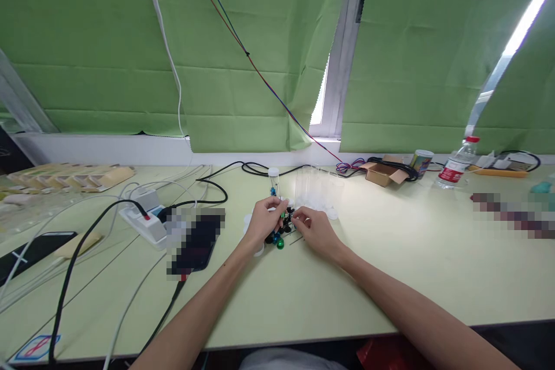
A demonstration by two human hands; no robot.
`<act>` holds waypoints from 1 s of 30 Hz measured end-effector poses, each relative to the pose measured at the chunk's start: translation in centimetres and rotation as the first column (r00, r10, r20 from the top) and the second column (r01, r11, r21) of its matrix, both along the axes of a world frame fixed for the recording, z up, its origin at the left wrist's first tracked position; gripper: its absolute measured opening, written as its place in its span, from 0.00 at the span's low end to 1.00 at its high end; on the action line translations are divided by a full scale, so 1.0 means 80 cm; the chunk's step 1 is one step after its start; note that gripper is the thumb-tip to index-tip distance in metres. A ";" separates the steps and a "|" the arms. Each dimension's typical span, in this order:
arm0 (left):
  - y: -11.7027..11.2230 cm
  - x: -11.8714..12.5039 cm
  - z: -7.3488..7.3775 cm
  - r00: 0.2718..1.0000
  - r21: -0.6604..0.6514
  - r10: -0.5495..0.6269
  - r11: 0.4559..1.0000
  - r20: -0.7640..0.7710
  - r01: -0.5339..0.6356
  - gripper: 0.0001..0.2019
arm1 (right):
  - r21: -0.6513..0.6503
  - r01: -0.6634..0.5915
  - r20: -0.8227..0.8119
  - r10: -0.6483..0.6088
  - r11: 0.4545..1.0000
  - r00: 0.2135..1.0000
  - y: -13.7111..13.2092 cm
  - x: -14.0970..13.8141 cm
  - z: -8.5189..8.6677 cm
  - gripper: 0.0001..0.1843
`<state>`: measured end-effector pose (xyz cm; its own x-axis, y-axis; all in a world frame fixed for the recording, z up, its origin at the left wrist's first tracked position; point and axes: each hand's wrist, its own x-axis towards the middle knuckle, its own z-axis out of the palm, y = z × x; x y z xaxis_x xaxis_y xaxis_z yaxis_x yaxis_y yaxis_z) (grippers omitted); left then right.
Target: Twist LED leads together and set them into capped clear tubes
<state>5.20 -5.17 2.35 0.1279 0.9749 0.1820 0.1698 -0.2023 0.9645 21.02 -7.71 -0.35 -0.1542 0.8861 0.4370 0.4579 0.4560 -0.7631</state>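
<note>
My left hand (265, 221) is closed in a pinch above a small heap of shiny black, blue and green pieces. What it grips is hidden by the fingers. From the right, my right hand (318, 232) reaches to the same heap, thumb and fingertips pinched together; anything between them is too small to make out. A round green piece (280, 244) lies at the heap's near end, with black pieces (288, 221) between the hands. Just behind my left hand stands a clear tube (273, 180) with a white cap and blue bits showing in it.
Clear plastic containers (318, 188) stand behind my right hand. To the left lie a dark phone (203, 243), a white power strip (145, 225) and loose cables. Further right are an open cardboard box (381, 173), a can (421, 163) and a water bottle (457, 165).
</note>
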 end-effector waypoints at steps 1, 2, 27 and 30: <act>0.000 0.000 -0.001 1.000 0.000 0.003 1.000 -0.021 -0.003 0.19 | 0.002 0.001 0.017 -0.001 1.000 1.000 0.000 0.000 0.000 0.07; 0.000 -0.001 -0.002 0.999 0.000 0.007 1.000 -0.039 -0.007 0.19 | 0.005 0.003 0.032 -0.003 1.000 0.999 0.000 0.000 -0.001 0.07; -0.001 0.000 0.003 0.990 0.015 0.046 0.999 0.131 -0.049 0.18 | 0.106 -0.127 0.132 0.113 0.986 0.985 -0.012 -0.006 0.002 0.08; 0.000 -0.001 0.001 0.979 -0.028 0.044 0.999 0.199 -0.039 0.17 | 0.121 -0.156 0.188 0.132 0.980 0.973 -0.011 -0.006 -0.001 0.08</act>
